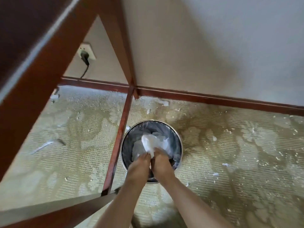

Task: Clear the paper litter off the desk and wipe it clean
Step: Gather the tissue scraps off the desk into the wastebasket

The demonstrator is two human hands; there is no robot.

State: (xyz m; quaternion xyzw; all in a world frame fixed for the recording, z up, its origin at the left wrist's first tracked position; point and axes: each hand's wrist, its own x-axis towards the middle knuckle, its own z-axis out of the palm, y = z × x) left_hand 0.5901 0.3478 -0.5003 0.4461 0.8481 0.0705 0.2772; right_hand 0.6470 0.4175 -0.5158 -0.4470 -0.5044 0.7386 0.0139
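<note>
Both hands over the bin (178,137): left hand (139,168) and right hand (162,163) side by side, fingers curled round one crumpled wad of paper (151,143), held just inside the rim above the dark liner. Bin sits on the carpet (230,162) beside the desk leg (120,137), near the wall. Small paper scraps (164,103) lie scattered across the carpet; plug (84,55) in wall socket behind.

Both forearms are bare, with no sleeves showing. The left hand (139,168) and right hand (162,163) wear no gloves, rings or watch.
</note>
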